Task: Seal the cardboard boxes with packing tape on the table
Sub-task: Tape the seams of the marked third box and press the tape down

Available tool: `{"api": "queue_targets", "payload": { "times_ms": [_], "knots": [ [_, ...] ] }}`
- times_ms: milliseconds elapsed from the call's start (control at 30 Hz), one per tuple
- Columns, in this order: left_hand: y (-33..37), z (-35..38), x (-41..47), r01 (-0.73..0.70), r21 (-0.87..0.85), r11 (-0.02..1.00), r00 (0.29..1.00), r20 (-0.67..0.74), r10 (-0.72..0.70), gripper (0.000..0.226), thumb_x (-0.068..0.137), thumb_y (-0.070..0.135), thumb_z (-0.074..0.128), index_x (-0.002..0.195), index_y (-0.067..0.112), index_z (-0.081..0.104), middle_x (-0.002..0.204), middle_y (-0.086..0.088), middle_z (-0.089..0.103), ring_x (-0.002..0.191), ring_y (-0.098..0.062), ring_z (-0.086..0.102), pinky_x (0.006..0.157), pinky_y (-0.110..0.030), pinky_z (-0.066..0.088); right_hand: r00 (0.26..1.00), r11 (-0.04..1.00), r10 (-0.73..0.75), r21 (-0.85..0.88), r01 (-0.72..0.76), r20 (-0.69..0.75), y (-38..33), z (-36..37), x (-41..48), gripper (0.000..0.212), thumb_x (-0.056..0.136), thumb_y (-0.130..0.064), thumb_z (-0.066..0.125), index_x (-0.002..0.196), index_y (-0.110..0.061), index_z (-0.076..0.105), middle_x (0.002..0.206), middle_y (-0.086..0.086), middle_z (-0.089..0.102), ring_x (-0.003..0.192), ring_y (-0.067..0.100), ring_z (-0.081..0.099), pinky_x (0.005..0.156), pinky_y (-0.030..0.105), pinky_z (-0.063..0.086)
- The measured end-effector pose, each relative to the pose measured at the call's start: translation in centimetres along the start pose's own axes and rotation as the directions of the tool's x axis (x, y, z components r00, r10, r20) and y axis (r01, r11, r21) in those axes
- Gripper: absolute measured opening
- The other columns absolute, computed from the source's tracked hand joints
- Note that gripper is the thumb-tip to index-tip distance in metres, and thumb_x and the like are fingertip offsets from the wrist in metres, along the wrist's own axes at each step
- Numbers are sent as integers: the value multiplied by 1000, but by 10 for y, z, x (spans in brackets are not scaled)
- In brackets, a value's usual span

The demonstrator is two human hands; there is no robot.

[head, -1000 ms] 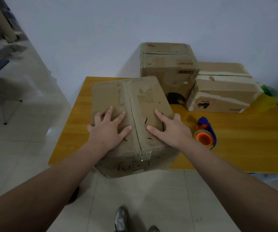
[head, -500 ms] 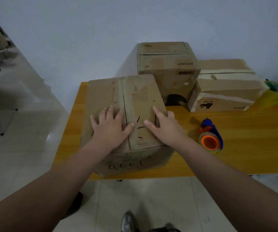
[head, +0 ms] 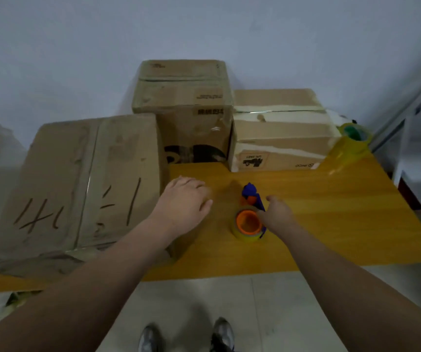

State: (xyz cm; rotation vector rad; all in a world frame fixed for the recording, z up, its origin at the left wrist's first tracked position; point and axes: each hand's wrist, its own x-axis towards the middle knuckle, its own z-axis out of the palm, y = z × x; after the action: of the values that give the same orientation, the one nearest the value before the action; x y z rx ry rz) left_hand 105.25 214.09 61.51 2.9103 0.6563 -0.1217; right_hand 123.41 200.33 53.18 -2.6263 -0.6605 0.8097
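- The right hand [head: 276, 215] reaches to the tape gun [head: 250, 215] on the table [head: 331, 224]. Its fingers curl loosely at the gun's right side, against the blue frame beside the roll; whether they have closed on it I cannot tell.
- The left hand [head: 184, 204] is open, palm down and fingers together, empty. It sits over the table just right of the big box [head: 82, 189]; whether it touches the wood or the box's side is unclear.
- The gun lies on the wood between the two hands, near the middle of the table. Its long axis runs away from the person: the orange-cored roll at the near end, the blue head at the far end, pointing toward the back boxes.
- The big box fills the table's left part, its near edge at the table's front. Its top faces up and tilts toward the camera, with dark handwritten marks on it. Its centre seam runs near to far, and a shiny strip of tape lies along it.
- A tall box [head: 184, 110] stands at the back, against the wall and touching the big box's far right corner.
- A low box [head: 280, 130] sits right of the tall one, touching it, with pale tape strips across it.
- A yellow tape roll [head: 354, 141] stands at the far right, just beside the low box.
- Two shoes [head: 186, 336] show on the tiled floor below the table's front edge.
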Motion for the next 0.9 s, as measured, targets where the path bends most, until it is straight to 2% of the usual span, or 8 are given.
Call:
{"api": "queue_targets", "payload": {
  "times_ms": [167, 333, 500, 600, 667, 733, 800, 900],
  "knots": [
    [0, 8, 3, 43, 65, 997, 997, 66, -47, 38, 100, 38, 32, 124, 21, 55, 131, 2, 53, 122, -18, 43, 103, -35, 34, 993, 998, 68, 3, -69, 101, 12, 18, 34, 47, 90, -29, 65, 121, -1, 45, 98, 11, 53, 80, 25, 52, 60, 34, 41],
    [-4, 16, 3, 34, 59, 998, 999, 6, -34, 34, 99, 35, 34, 118, 21, 59, 123, 3, 58, 117, -16, 48, 99, -33, 39, 993, 994, 90, 58, -95, 78, 6, 41, 35, 31, 87, -15, 66, 109, -7, 45, 98, 9, 54, 76, 25, 50, 54, 33, 39],
    [-1, 2, -2, 100, -209, 973, 977, -163, -136, 36, 99, 35, 40, 129, 22, 55, 124, 5, 53, 114, -12, 48, 87, -23, 38, 957, 834, -258, 470, 289, -131, -14, 25, 2, 44, 78, 12, 56, 104, -19, 38, 85, 0, 53, 71, 20, 52, 52, 25, 37],
    [7, -16, -12, 184, -582, 792, 916, -190, -353, 39, 98, 45, 35, 115, 20, 60, 104, 7, 51, 97, -10, 52, 77, -20, 36, 856, 653, -422, 554, 516, -300, -35, 0, -26, 64, 78, 13, 61, 116, -33, 38, 106, -11, 51, 98, 9, 53, 75, 13, 46],
    [14, -31, -20, 221, -829, 513, 905, -22, -425, 60, 87, 63, 23, 102, 20, 61, 91, 4, 58, 85, -13, 58, 71, -24, 41, 778, 571, -492, 530, 628, -392, -46, -13, -40, 76, 80, 9, 66, 126, -43, 36, 124, -8, 47, 117, 5, 45, 93, 14, 43],
    [19, -45, -29, 253, -912, 323, 915, 118, -386, 74, 70, 75, 17, 95, 22, 62, 86, 1, 64, 81, -16, 61, 68, -27, 46, 681, 568, -557, 380, 730, -476, -55, -20, -50, 77, 79, 5, 69, 132, -39, 37, 128, -3, 44, 121, 7, 41, 98, 12, 37],
    [24, -58, -40, 232, -924, 302, 930, 120, -348, 78, 61, 79, 20, 93, 22, 62, 86, -2, 67, 80, -17, 63, 68, -28, 48, 621, 585, -588, 257, 769, -518, -63, -21, -59, 70, 78, 4, 71, 136, -24, 44, 126, 3, 46, 118, 7, 41, 96, 8, 35],
    [21, -78, -58, 192, -929, 318, 925, 63, -376, 71, 59, 78, 34, 90, 20, 61, 81, 1, 67, 74, -13, 65, 69, -28, 52, 570, 602, -596, 155, 783, -565, -76, -18, -78, 65, 77, 4, 71, 135, -14, 47, 124, 8, 48, 117, 16, 44, 96, 23, 41]
  ]
}}
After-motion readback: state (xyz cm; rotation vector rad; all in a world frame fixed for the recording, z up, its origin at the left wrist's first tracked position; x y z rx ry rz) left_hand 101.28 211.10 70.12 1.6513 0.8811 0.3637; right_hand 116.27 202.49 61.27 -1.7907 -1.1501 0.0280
